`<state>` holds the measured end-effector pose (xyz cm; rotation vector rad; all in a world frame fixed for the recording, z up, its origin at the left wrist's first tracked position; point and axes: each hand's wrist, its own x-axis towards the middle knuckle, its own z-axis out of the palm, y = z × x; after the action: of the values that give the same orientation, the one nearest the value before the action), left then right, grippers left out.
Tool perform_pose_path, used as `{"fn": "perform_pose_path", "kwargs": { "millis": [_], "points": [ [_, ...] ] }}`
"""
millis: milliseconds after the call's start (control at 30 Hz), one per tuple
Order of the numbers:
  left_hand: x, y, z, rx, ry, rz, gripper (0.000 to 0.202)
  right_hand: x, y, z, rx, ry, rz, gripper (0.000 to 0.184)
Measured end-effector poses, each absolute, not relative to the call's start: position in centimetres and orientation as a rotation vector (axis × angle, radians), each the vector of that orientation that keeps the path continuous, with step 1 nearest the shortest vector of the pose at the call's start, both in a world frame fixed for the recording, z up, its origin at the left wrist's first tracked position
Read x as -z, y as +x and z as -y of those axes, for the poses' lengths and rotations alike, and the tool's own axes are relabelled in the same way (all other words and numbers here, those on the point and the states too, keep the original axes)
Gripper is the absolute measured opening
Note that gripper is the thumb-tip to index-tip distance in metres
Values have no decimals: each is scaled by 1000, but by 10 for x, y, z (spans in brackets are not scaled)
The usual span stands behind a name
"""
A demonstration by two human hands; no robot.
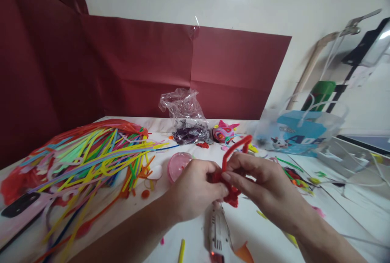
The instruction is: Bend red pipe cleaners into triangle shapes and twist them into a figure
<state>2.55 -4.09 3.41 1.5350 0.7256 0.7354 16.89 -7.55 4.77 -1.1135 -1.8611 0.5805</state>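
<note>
A red pipe cleaner (225, 158) rises in a bent loop from between my hands, above the middle of the table. My left hand (196, 190) grips a fuzzy red pipe-cleaner piece (233, 201), whose lower end shows below the fingers. With thumb and fingertips together, my right hand (263, 175) pinches the red pipe cleaner close to my left fingertips. How the strand joins the piece is hidden by my fingers. Beneath both hands lies a white glue gun (217, 230) with a small red light lit.
Colourful pipe cleaners (106, 161) spill from a red bag at left, near a pink phone (26, 214). Behind my hands are a pink round container (178, 166), a clear plastic bag (185, 113) and a patterned pink figure (224, 132). A blue-and-clear carrier bag (300, 133) stands at right.
</note>
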Motion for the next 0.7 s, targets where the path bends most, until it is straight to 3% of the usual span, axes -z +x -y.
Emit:
{"fn": "perform_pose_path", "kwargs": {
  "millis": [200,467,700],
  "points": [
    [-40,24,44,-748,1445,-622,5,-48,165,73,-875,-1084,1583,22],
    [-34,28,47,-807,1517,-790,6,-49,163,72,-948,-1092,1498,26],
    [-36,29,47,-822,1437,-648,7,-42,169,67,-985,-1096,1436,29]
  ]
}}
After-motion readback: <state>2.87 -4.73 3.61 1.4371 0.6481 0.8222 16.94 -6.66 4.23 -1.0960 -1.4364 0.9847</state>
